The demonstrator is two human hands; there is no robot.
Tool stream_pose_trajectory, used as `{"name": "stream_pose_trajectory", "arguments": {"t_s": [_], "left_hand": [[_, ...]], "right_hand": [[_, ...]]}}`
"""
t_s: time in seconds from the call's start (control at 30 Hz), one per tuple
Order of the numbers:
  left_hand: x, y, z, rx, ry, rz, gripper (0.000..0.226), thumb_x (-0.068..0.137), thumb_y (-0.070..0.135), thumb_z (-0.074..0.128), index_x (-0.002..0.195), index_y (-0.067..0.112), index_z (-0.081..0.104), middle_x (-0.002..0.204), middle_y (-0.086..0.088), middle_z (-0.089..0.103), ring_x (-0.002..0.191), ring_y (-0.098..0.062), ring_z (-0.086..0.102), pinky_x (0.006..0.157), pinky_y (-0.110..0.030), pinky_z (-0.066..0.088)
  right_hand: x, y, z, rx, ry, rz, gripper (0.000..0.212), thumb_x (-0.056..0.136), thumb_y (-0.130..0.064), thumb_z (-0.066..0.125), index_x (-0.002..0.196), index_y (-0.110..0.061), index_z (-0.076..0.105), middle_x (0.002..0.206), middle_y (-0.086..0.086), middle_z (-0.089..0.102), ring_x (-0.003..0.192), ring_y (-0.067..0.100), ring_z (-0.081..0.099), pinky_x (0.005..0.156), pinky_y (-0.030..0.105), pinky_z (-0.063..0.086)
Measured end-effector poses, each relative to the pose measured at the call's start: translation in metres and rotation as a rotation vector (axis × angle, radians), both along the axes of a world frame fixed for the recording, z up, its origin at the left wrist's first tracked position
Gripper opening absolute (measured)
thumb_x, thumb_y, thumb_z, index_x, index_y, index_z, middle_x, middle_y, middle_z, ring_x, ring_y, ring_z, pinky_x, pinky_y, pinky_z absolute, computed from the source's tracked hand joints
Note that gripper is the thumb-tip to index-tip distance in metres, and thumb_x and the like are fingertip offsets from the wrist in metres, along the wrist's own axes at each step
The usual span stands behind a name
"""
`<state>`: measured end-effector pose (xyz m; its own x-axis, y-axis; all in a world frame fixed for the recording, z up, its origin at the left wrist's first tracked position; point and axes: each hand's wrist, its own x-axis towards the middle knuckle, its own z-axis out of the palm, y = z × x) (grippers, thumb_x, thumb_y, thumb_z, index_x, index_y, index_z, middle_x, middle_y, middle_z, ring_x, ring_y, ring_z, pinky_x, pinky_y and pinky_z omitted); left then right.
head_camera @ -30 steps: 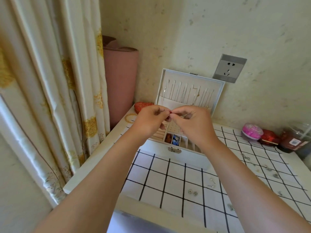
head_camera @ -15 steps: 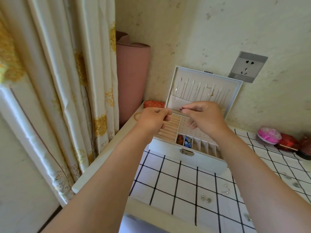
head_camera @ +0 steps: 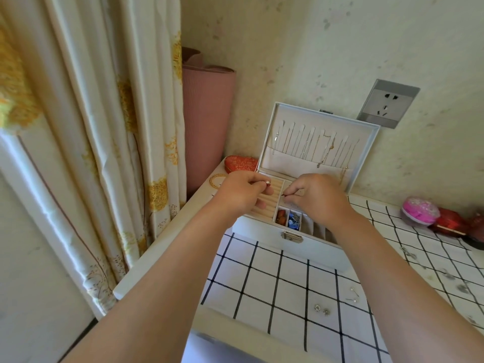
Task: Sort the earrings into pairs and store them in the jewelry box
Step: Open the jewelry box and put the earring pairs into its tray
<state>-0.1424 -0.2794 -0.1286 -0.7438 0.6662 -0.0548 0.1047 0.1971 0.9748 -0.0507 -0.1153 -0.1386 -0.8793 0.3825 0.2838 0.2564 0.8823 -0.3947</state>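
Curtains (head_camera: 86,132) printed with gold flowers hang at your far left, and a rolled pink mat (head_camera: 207,121) stands upright in the corner just beside them. On the white counter (head_camera: 162,258), a red embroidered pouch (head_camera: 239,163) and a gold bangle (head_camera: 218,179) lie by the left end of the jewelry box (head_camera: 296,244). The box sits against the wall with its lid (head_camera: 319,142) raised, and thin chains hang inside the lid. Your left hand (head_camera: 241,192) hovers over the ring rolls at the box's left side, thumb and forefinger pinching a pale stud (head_camera: 267,182). Your right hand (head_camera: 317,197) is close by but not touching it, over the perforated earring panel. Its fingertips pinch a small dark piece (head_camera: 284,196), which is too tiny to make out further. Below your hands, two front compartments hold red beads (head_camera: 281,216) and blue beads (head_camera: 293,221). A checked cloth (head_camera: 275,289) covers the counter in front of the box, and on it lie a pair of flower studs (head_camera: 321,309) and, near them, two pin earrings (head_camera: 353,294). More loose earrings (head_camera: 408,254) are scattered farther right. A grey wall socket (head_camera: 387,106) sits above the box's right corner, and a pink round case (head_camera: 419,212) rests beside a red case (head_camera: 450,222) at your far right.
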Motion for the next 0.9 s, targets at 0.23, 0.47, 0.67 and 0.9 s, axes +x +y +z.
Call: {"name": "stream_pose_trajectory", "arguments": {"t_s": [0.23,0.47,0.67,0.9], "left_hand": [[0.000,-0.004,-0.001,0.026,0.041,0.027,0.025,0.100,0.017,0.053,0.120,0.015,0.067,0.103,0.001,0.070,0.066,-0.005,0.060,0.046,-0.005,0.040],[0.003,0.000,-0.001,0.010,0.012,0.019,0.023,0.097,0.014,0.057,0.118,0.016,0.068,0.098,0.004,0.071,0.061,-0.003,0.060,0.045,-0.005,0.040],[0.005,0.004,-0.002,0.070,0.004,0.030,0.015,0.091,0.011,0.067,0.105,0.015,0.070,0.090,0.001,0.072,0.061,-0.006,0.061,0.052,-0.008,0.048],[0.011,0.007,0.000,0.116,0.015,0.020,0.015,0.095,0.026,0.063,0.102,0.018,0.073,0.091,0.005,0.073,0.055,0.003,0.060,0.049,-0.007,0.043]], "right_hand": [[0.001,0.004,0.002,-0.055,-0.026,0.038,0.009,0.085,-0.012,0.077,0.092,-0.018,0.080,0.091,-0.009,0.070,0.084,0.004,0.062,0.086,0.021,0.049],[0.002,0.008,0.001,-0.073,-0.102,0.051,0.013,0.089,-0.015,0.073,0.096,-0.024,0.079,0.095,-0.015,0.068,0.089,0.001,0.062,0.087,0.022,0.049],[0.003,0.006,0.008,-0.058,-0.127,0.036,0.041,0.094,-0.015,0.066,0.128,-0.036,0.059,0.110,-0.013,0.066,0.099,0.005,0.059,0.090,0.032,0.046],[0.015,-0.019,0.026,-0.401,0.163,0.145,0.033,0.089,-0.004,0.072,0.100,-0.035,0.075,0.093,-0.016,0.074,0.052,0.011,0.063,0.065,0.026,0.059]]}}
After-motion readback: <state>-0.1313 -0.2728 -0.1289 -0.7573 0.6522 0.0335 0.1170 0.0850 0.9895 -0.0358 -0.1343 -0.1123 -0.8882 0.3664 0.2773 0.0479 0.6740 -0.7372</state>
